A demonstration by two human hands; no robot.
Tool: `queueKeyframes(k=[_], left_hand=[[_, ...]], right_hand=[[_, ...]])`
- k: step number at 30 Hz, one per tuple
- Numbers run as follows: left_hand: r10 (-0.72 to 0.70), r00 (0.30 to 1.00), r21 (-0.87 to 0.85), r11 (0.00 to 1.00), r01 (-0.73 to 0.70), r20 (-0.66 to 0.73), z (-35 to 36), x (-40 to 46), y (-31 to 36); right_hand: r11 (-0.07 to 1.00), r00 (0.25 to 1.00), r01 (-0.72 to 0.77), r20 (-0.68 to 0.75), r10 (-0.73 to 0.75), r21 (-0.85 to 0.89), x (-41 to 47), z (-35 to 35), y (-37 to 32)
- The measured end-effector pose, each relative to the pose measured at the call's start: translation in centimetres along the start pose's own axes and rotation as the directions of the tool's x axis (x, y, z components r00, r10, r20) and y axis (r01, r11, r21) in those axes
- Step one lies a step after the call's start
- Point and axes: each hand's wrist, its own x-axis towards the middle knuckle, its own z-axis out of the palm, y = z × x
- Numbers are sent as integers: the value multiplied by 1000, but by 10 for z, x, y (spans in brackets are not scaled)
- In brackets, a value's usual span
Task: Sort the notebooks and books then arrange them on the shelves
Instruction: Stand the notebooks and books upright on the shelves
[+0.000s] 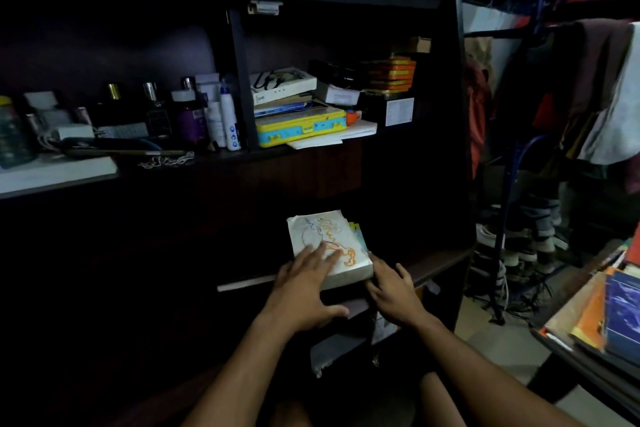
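Observation:
A stack of books topped by a white cover with an orange line drawing (329, 236) lies on the dark lower shelf (436, 262) of a wooden unit. My left hand (308, 284) rests flat on the stack's top, fingers straight and spread, thumb reaching under the shelf edge. My right hand (391, 284) touches the stack's near right corner with loosely spread fingers. More books and notebooks (602, 308), orange and blue among them, lie piled on a table at the right edge.
The upper shelf (242, 152) holds bottles (221, 107) on the left and a yellow-blue case (301, 126), boxes and orange tins on the right. A clothes rack (585, 80) with hanging garments and shoes below stands right of the unit.

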Motion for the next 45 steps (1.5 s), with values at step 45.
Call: queueKeyframes(k=[45], left_hand=[[0, 421, 52, 992, 111, -907, -36, -71, -102]], right_hand=[[987, 1000, -5, 8, 6, -158, 7, 7, 14]])
